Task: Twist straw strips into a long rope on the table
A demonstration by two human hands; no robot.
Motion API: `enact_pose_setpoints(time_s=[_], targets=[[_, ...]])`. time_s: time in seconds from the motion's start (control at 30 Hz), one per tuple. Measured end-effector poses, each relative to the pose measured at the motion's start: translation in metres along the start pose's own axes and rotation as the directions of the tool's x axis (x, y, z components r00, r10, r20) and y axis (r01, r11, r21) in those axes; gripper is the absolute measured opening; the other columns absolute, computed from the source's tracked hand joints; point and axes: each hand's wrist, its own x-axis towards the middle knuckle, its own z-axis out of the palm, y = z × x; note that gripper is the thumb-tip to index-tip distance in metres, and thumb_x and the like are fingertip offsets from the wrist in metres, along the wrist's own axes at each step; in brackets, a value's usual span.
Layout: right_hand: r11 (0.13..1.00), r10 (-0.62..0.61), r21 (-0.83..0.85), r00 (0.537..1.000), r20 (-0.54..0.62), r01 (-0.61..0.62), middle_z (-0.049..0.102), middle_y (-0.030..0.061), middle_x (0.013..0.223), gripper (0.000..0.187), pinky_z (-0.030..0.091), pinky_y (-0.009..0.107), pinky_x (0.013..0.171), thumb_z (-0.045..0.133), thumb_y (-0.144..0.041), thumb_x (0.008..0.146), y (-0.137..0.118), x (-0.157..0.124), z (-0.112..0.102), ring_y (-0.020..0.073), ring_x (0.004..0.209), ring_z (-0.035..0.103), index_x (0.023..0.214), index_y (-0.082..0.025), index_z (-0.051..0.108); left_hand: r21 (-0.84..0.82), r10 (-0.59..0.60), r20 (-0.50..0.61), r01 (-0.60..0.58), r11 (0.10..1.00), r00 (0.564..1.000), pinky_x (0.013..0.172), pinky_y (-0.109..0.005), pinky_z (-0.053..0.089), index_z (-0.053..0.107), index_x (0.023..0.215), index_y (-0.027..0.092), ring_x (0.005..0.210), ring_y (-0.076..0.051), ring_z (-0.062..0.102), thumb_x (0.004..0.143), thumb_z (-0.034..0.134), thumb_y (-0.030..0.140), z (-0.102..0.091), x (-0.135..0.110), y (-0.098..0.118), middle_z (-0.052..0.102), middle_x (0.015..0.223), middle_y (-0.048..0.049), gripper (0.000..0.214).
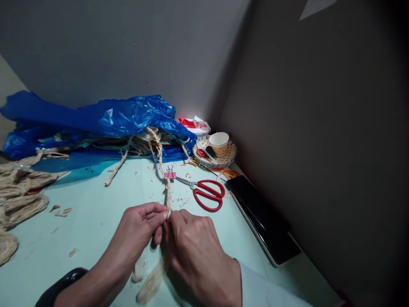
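A braided cord of pale dried plant fibre [168, 194] runs toward me from a pink binder clip [170, 175]. My left hand [140, 224] pinches the near end of the braid between thumb and forefinger. Right beside it, my right hand [193, 243] is closed on the strands at the same spot, its fingertips mostly hidden behind the knuckles. Loose fibre strips [153, 281] trail below the hands onto the table. Red-handled scissors [209, 195] lie just right of the clip, blades pointing toward it.
A blue plastic bag [128, 113] with dried fibre lies at the back. Bundled fibre strips [22, 209] rest at left. A paper cup [219, 145] stands on a patterned plate [231, 155]. Dark flat devices [262, 217] lie along the right wall [319, 128]. Scraps dot the pale green tabletop [92, 230].
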Motion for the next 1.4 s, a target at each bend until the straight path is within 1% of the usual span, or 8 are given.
enact_pose_setpoints(time_s=[0.2, 0.3, 0.4, 0.6, 0.77, 1.03, 1.23, 1.4], targets=[[0.987, -0.100, -0.130, 0.995, -0.004, 0.099, 0.066, 0.0089, 0.089, 0.025, 0.026, 0.033, 0.059, 0.053, -0.004, 0.083, -0.004, -0.002, 0.002, 0.0244, 0.076, 0.060, 0.104, -0.014, 0.062, -0.047, 0.015, 0.020, -0.014, 0.999, 1.000, 0.048, -0.020, 0.020, 0.067, 0.079, 0.015, 0.040, -0.006, 0.028, 0.069, 0.069, 0.046, -0.003, 0.000, -0.003, 0.042, 0.036, 0.0108, 0.032], [0.994, -0.113, -0.024, 0.989, -0.100, 0.111, 0.067, 0.0061, 0.080, 0.014, 0.028, 0.032, 0.060, 0.052, -0.021, 0.093, 0.005, 0.003, -0.009, 0.0203, 0.071, 0.058, 0.091, -0.017, 0.066, -0.076, 0.024, 0.028, -0.022, 0.997, 0.999, 0.048, -0.019, 0.018, 0.066, 0.076, 0.015, 0.042, -0.005, 0.028, 0.067, 0.073, 0.042, -0.004, -0.003, -0.002, 0.044, 0.040, 0.0108, 0.029], [0.980, 0.042, 0.197, 0.973, -0.228, 0.004, 0.070, 0.0059, 0.084, 0.024, 0.034, 0.029, 0.067, 0.050, -0.032, 0.097, 0.020, 0.011, -0.020, 0.0178, 0.076, 0.060, 0.090, -0.017, 0.068, -0.111, 0.018, 0.044, -0.013, 0.994, 0.999, 0.050, -0.019, 0.018, 0.067, 0.078, 0.015, 0.044, -0.006, 0.027, 0.068, 0.073, 0.042, -0.006, -0.004, 0.000, 0.041, 0.038, 0.0116, 0.029], [0.765, -0.021, 0.643, 0.997, 0.078, -0.035, 0.068, 0.0024, 0.071, 0.038, 0.035, 0.023, 0.060, 0.054, -0.047, 0.095, 0.035, 0.027, -0.008, 0.0125, 0.064, 0.056, 0.084, -0.014, 0.069, -0.118, 0.076, 0.102, -0.064, 0.991, 0.992, 0.049, -0.020, 0.014, 0.065, 0.087, 0.014, 0.044, -0.005, 0.023, 0.072, 0.072, 0.040, -0.008, -0.002, -0.004, 0.042, 0.043, 0.0120, 0.030], [0.673, -0.044, 0.737, 0.990, 0.132, -0.069, 0.068, 0.0030, 0.070, 0.038, 0.036, 0.022, 0.061, 0.057, -0.046, 0.092, 0.037, 0.028, -0.001, 0.0124, 0.064, 0.055, 0.080, -0.013, 0.070, -0.114, 0.077, 0.118, -0.063, 0.992, 0.990, 0.046, -0.019, 0.017, 0.055, 0.092, 0.016, 0.046, -0.006, 0.034, 0.070, 0.071, 0.041, -0.005, -0.003, -0.005, 0.065, 0.062, 0.0013, 0.037], [0.558, 0.016, 0.823, 0.994, 0.112, -0.102, 0.063, 0.0013, 0.059, 0.032, 0.037, 0.022, 0.061, 0.055, -0.029, 0.090, 0.038, 0.030, 0.008, 0.0105, 0.057, 0.050, 0.063, -0.013, 0.066, 0.005, 0.160, 0.046, -0.160, 0.987, 0.986, 0.044, -0.020, 0.020, 0.041, 0.107, 0.021, 0.043, -0.008, 0.032, 0.073, 0.064, 0.046, -0.006, -0.005, -0.003, 0.066, 0.057, 0.0037, 0.048], [0.614, 0.139, 0.778, 0.988, 0.062, -0.135, 0.062, 0.0017, 0.057, 0.029, 0.037, 0.022, 0.057, 0.053, -0.022, 0.085, 0.024, 0.027, 0.011, 0.0110, 0.054, 0.049, 0.062, -0.012, 0.069, 0.249, 0.231, 0.065, -0.240, 0.938, 0.971, 0.046, -0.023, 0.028, 0.052, 0.111, 0.023, 0.044, -0.013, 0.040, 0.086, 0.053, 0.043, -0.009, -0.015, -0.006, 0.056, 0.052, 0.0082, 0.032], [0.700, 0.207, 0.695, 0.978, 0.025, -0.166, 0.058, 0.0004, 0.056, 0.025, 0.029, 0.023, 0.051, 0.055, -0.023, 0.081, 0.016, 0.023, 0.005, 0.0101, 0.054, 0.044, 0.063, -0.011, 0.068, 0.468, 0.318, -0.010, -0.276, 0.839, 0.948, 0.057, -0.026, 0.039, 0.072, 0.083, 0.024, 0.058, -0.018, 0.059, 0.083, 0.057, 0.039, -0.014, -0.016, -0.004, 0.066, 0.059, 0.0021, 0.021]])
